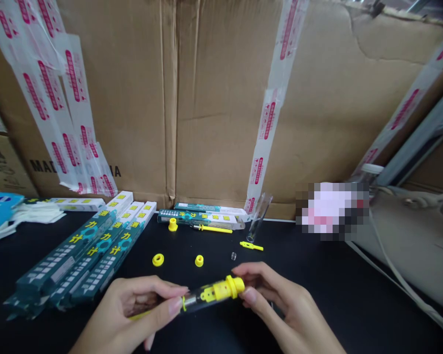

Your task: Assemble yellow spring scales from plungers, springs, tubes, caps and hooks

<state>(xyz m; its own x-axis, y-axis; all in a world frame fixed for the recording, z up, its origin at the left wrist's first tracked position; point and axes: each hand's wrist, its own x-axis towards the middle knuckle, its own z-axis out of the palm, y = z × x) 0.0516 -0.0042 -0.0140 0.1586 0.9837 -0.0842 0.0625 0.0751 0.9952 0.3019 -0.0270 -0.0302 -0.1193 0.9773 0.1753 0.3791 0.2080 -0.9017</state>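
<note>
- Your left hand (136,307) is closed in a pinch on the near end of a clear tube (212,297), and a thin yellow stick (140,315) shows under that hand; you can't tell from here how far it reaches into the tube
- Your right hand (276,305) is grasping the far end, fingers curled round a yellow cap (233,286) fitted on the tube, which lies level between your hands
- A narrow yellow band (183,304) circles the tube just by your left fingertips
- The tube's smooth wall gives little purchase, so a slackened pinch could let it drop; whether it's glass or plastic you can't tell, but a hard landing could crack it
- Pressing the cap on at an angle could jam it or strain the tube
- Just ahead on the black table (317,300) lie two yellow rings (158,259), a tiny clear piece (234,255) and a short yellow part (251,246); a stray knuckle could send them rolling
- Beyond them, a second clear tube (260,216) leans against the cardboard wall (221,98), where a bump could tip it
- Teal boxes (84,250) lie stacked to your left
</note>
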